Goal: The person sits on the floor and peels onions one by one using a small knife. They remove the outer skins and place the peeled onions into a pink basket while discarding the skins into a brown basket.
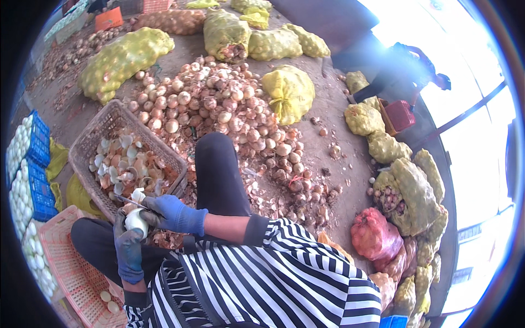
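Observation:
My left hand (128, 250), in a blue knit glove with a dark palm, cradles a white peeled onion (135, 223). A small knife (131, 201) is held in my right hand (174, 213), gloved the same way, its thumb pressed against the onion. A curl of pale onion skin (138, 195) stands up by the blade. Just beyond both hands is a brown plastic crate (88, 164) with loose onion skins (127, 160) in it. The onion's underside is hidden by my left fingers.
Unpeeled onions (205, 102) lie heaped past my knee. Yellow mesh sacks (289, 94) stand around them. A pink crate (61, 262) holding a few peeled onions is at my left, near blue crates (39, 143) of white onions. Another person (393, 74) bends at upper right.

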Demonstrator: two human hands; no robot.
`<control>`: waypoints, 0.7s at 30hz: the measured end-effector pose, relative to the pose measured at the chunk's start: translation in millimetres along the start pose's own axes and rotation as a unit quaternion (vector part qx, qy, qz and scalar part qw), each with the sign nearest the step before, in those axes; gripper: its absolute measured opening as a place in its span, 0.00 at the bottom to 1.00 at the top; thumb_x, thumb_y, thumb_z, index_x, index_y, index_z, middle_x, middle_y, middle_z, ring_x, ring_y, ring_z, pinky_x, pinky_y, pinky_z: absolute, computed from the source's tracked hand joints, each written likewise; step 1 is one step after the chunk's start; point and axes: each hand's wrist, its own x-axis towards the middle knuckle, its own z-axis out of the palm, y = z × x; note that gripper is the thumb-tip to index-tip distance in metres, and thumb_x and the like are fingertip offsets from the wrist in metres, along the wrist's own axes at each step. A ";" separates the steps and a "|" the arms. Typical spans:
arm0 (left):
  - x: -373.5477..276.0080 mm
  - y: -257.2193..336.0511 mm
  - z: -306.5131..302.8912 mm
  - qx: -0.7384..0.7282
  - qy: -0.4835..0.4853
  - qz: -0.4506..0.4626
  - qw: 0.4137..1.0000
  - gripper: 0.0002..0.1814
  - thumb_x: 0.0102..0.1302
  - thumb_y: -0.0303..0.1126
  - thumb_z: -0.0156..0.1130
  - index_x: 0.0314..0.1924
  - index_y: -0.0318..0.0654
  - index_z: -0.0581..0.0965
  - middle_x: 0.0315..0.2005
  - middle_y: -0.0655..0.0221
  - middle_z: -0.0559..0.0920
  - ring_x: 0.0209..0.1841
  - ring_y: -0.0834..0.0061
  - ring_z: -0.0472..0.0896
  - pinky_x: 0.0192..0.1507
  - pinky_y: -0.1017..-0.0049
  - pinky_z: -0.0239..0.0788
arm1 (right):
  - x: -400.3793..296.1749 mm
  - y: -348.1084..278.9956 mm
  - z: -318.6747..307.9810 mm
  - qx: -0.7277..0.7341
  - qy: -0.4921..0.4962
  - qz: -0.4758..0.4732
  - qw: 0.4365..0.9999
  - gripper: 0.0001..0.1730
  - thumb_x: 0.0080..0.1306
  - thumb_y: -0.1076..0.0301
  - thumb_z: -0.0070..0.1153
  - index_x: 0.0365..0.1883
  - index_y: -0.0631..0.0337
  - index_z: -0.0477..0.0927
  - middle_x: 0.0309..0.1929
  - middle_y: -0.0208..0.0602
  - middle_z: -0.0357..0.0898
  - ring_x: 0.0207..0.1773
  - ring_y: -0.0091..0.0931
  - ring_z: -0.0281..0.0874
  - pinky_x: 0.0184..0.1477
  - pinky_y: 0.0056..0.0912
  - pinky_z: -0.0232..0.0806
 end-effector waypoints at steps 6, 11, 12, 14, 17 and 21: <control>-3.9 -9.3 8.3 0.123 -0.036 0.069 0.989 0.32 0.66 0.36 0.51 0.67 0.26 0.65 0.59 0.59 0.74 0.56 0.69 0.77 0.60 0.69 0.73 | -10.1 -3.5 -7.3 -0.031 0.016 0.032 0.999 0.15 0.68 0.62 0.57 0.46 0.64 0.75 0.33 0.55 0.78 0.39 0.52 0.79 0.39 0.48 0.71; 3.0 -32.0 -7.4 -0.234 -0.013 -0.035 0.972 0.31 0.65 0.35 0.60 0.66 0.32 0.66 0.56 0.55 0.78 0.52 0.60 0.82 0.57 0.65 0.76 | 2.8 -14.4 -4.0 -0.047 0.078 -0.002 0.996 0.11 0.65 0.63 0.59 0.37 0.62 0.76 0.31 0.52 0.77 0.33 0.49 0.78 0.36 0.48 0.69; -9.7 -18.0 -11.2 0.095 -0.077 0.043 0.992 0.24 0.68 0.31 0.57 0.63 0.33 0.71 0.56 0.57 0.78 0.54 0.62 0.81 0.58 0.65 0.74 | 2.6 -11.8 4.0 -0.038 0.094 -0.015 0.995 0.12 0.64 0.62 0.61 0.36 0.62 0.77 0.29 0.50 0.77 0.31 0.47 0.78 0.34 0.47 0.69; -23.9 -6.5 0.1 0.311 -0.107 0.142 0.934 0.18 0.72 0.29 0.55 0.60 0.33 0.75 0.56 0.60 0.79 0.58 0.65 0.78 0.62 0.68 0.69 | -8.2 -10.9 0.7 -0.143 0.049 -0.015 0.988 0.14 0.61 0.62 0.64 0.41 0.60 0.80 0.30 0.48 0.79 0.31 0.43 0.80 0.34 0.43 0.72; -14.6 -16.8 5.7 0.148 -0.022 0.187 0.971 0.20 0.70 0.32 0.63 0.60 0.37 0.75 0.53 0.67 0.80 0.53 0.74 0.78 0.58 0.71 0.71 | -9.1 -16.6 10.4 -0.142 0.068 0.008 0.987 0.10 0.64 0.64 0.65 0.38 0.61 0.80 0.23 0.42 0.78 0.23 0.38 0.78 0.28 0.37 0.70; -16.6 -22.7 -23.7 -0.013 0.019 -0.024 0.999 0.31 0.61 0.32 0.74 0.61 0.36 0.71 0.47 0.69 0.80 0.48 0.79 0.79 0.51 0.77 0.74 | 11.4 -8.0 37.2 -0.220 0.077 -0.112 0.966 0.10 0.64 0.63 0.62 0.37 0.60 0.79 0.22 0.39 0.77 0.21 0.36 0.77 0.25 0.38 0.68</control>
